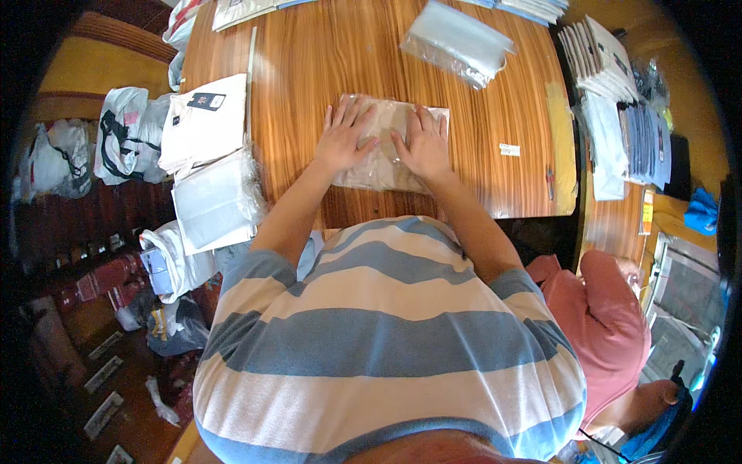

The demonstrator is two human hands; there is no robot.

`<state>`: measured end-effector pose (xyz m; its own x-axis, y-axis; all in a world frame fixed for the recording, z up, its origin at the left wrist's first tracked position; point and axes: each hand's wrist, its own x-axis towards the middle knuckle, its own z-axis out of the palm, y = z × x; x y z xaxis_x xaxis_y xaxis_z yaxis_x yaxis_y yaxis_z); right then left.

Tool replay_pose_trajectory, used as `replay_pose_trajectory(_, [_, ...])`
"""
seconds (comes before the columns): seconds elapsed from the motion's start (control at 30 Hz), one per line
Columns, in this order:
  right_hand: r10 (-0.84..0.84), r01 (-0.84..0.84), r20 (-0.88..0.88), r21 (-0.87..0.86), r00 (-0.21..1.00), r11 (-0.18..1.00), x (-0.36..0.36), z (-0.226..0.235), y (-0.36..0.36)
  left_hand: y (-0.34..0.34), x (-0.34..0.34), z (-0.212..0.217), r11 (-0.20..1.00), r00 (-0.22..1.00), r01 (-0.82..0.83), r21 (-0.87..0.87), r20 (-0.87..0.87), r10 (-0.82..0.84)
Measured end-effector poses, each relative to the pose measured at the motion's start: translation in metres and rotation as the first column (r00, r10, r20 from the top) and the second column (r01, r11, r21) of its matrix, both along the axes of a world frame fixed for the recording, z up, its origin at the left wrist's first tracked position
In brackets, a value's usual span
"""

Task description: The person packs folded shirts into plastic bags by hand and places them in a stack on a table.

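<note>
A clear plastic bag (pixel 389 172) lies flat near the front of the wood-grain table (pixel 294 69). Something pale beige or pinkish shows through it, perhaps folded cloth; I cannot make out more. My left hand (pixel 345 141) rests palm down on the bag's left half, fingers spread toward its far edge. On the right half, my right hand (pixel 424 145) is pressed flat in the same way, with its thumb pointing inward. Both thumbs are apart, and neither hand grips anything.
Stacked clear bags (pixel 456 42) lie at the far right. White folded shirts (pixel 209 120) and more clear bags (pixel 216 203) sit left. A small white label (pixel 509 149) and red-handled tool (pixel 549 184) lie right, near blue folded shirts (pixel 648 147). A person in red (pixel 603 332) is close.
</note>
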<state>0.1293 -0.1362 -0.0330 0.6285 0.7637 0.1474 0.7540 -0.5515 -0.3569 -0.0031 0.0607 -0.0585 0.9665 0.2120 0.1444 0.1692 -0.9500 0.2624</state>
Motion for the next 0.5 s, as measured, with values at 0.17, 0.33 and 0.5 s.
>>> replay_pose_trajectory(0.17, [-0.38,0.426,-0.398,0.031,0.835,0.904,0.002,0.008,-0.049,-0.009,-0.02,-0.01,0.566,0.883,-0.251,-0.785,0.054,0.467])
replay_pose_trajectory(0.33, [0.003,0.374,-0.959,0.114,0.283,0.92,0.006,-0.002,-0.095,-0.013,-0.07,0.016,-0.208,0.895,-0.246,-0.947,-0.304,0.327])
replay_pose_trajectory(0.5, [0.047,0.201,-0.456,0.481,0.889,0.854,-0.013,0.089,-0.063,0.007,-0.053,0.056,0.059,0.861,-0.036,-0.998,-0.001,0.509])
